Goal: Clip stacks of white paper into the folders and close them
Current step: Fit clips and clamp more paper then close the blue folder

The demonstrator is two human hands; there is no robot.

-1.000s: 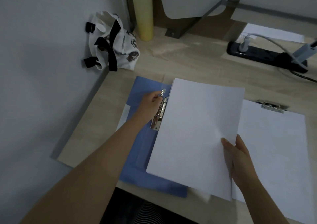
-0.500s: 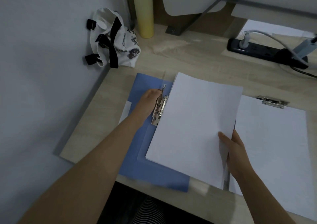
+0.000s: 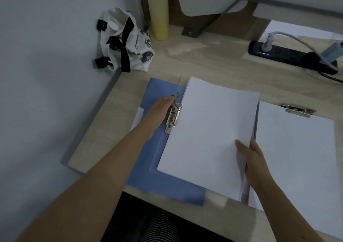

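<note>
Two hands, two stacks of paper, two metal clips and one blue folder are in view. The left hand [image 3: 161, 110] lies on the blue folder [image 3: 146, 169]. Its fingers are close together and bent onto the raised lever of the metal clip [image 3: 174, 116]. It grips that lever, though the fingertips are hidden behind the shiny steel.

Just past those fingers, away from the palm, lies the stack of white paper [image 3: 207, 130], its long edge against the clip. Whether that edge sits under the clip's plate cannot be made out. The right hand [image 3: 255, 161] pinches the opposite edge of this stack, thumb flat on the top sheet, the other fingers tucked beneath and out of sight. The sheets are smooth and rectangular, slightly bowed near the thumb.

On the outer side of the right fingers a second paper stack [image 3: 298, 160] lies flat, with a second clip [image 3: 297, 110] at its far edge. Its right side is cut off by the frame, and what lies under it is hard to tell.

The desk [image 3: 213, 63] is pale wood grain. Well beyond the left fingers slumps a white cloth tote bag [image 3: 128, 43] with black straps, beside a yellow cylinder [image 3: 159, 10] whose top is cut off. Far beyond the right fingers lies one black power strip [image 3: 284, 55].
</note>
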